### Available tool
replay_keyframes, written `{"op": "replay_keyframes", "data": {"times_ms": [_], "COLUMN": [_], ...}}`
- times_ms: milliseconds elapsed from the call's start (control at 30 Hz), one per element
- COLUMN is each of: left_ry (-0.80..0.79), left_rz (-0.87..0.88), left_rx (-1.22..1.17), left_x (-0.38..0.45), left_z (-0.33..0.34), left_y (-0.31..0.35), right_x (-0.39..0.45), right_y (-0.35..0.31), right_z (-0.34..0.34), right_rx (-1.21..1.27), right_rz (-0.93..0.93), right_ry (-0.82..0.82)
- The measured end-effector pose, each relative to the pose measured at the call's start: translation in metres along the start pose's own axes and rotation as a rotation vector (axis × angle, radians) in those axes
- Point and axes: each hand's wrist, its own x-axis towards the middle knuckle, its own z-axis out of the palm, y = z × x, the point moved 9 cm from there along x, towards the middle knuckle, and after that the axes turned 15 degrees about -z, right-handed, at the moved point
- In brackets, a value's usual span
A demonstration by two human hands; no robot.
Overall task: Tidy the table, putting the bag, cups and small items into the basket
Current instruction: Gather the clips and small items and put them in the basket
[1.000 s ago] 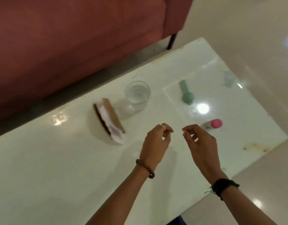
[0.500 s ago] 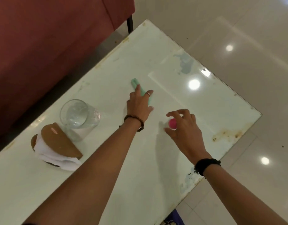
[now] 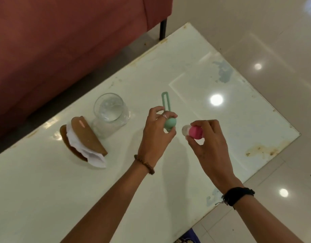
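Red upholstered sofa (image 3: 63, 41) fills 10 to 12 o'clock, one dark leg showing. Glossy white counter (image 3: 45, 190) runs diagonally below it, stained near its 3 o'clock edge. No basket in view.

Clear drinking glass (image 3: 110, 114) stands upright left of centre, at about 9 o'clock from the hands; rigid, breakable, likely slick, best taken around the wall with a full wrap. Just beside it at 8 o'clock, a brown half-round napkin holder with white tissue (image 3: 82, 141), apparently touching the glass base; tissue soft and loose, so lift by the stiff brown plates.

Left hand (image 3: 156, 135) closed around a mint-green ball-ended item with a flat looped strap (image 3: 169, 122), strap pointing to 12 o'clock. Looks light, rubbery.

Right hand (image 3: 207, 142) pinches a small pink-capped bottle (image 3: 195, 132) in its fingertips, held clear of the counter. Light, smooth, could slip.
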Motion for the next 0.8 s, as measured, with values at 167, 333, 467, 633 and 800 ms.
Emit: {"op": "replay_keyframes", "data": {"times_ms": [167,333,467,633,800], "left_ry": [0.110,0.290,0.444,0.656,0.882], "left_rz": [0.081,0.018,-0.096,-0.279,-0.514], "left_rx": [-0.006,0.013,-0.011,0.032,0.138], "left_x": [-0.059,-0.125,-0.190,-0.293,-0.412], "left_z": [-0.084,-0.184,-0.269,-0.379,-0.482], "left_y": [-0.025,-0.094,-0.179,-0.301,-0.416], "right_x": [-0.017,-0.046,-0.086,-0.161,-0.253], "right_y": [-0.082,-0.196,-0.296,-0.429,-0.556], "right_z": [0.020,0.077,0.152,0.259,0.360], "right_rx": [0.032,0.123,0.229,0.309,0.407], "right_rz": [-0.137,-0.313,-0.416,-0.601,-0.801], "right_ry": [0.032,-0.035,-0.159,-0.391,-0.683]}}
